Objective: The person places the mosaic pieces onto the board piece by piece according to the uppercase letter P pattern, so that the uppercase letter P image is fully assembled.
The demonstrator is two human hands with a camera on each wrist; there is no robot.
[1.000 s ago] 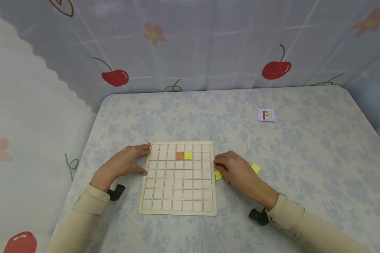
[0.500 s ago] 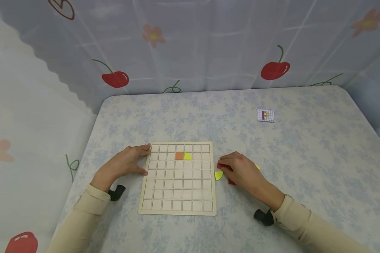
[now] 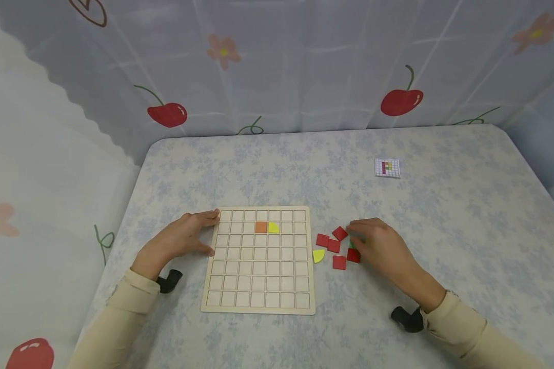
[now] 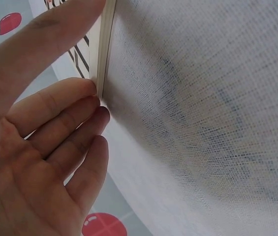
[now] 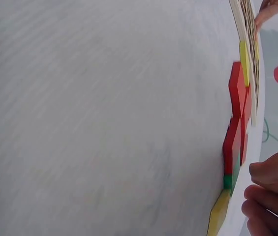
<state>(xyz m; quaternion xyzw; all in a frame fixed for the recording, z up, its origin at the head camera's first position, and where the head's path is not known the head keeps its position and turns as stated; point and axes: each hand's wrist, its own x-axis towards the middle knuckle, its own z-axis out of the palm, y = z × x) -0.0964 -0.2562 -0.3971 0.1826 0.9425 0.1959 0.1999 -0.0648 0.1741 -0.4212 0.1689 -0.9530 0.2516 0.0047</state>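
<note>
A pale wooden grid board (image 3: 258, 311) lies on the table, with an orange square tile (image 3: 261, 227) and a yellow quarter-round tile (image 3: 273, 227) in its second row. My left hand (image 3: 181, 239) touches the board's left edge with its fingertips; the thumb is spread apart. Right of the board lie several red square tiles (image 3: 339, 262) and another yellow quarter-round tile (image 3: 318, 255). Over the right side of this group hovers my right hand (image 3: 384, 252), fingers loosely bent, nothing visible in them. It partly covers a green tile (image 5: 228, 181). A yellow tile (image 5: 218, 214) shows only in the right wrist view.
A small card (image 3: 388, 168) with a coloured grid pattern lies farther back on the right. The flowered tablecloth (image 3: 268, 169) spreads around the board, and a printed curtain (image 3: 281, 66) hangs behind the table's far edge.
My right hand has moved right, from the board's edge across the loose tiles, uncovering several red tiles and part of a green one. The left hand stays at the board.
</note>
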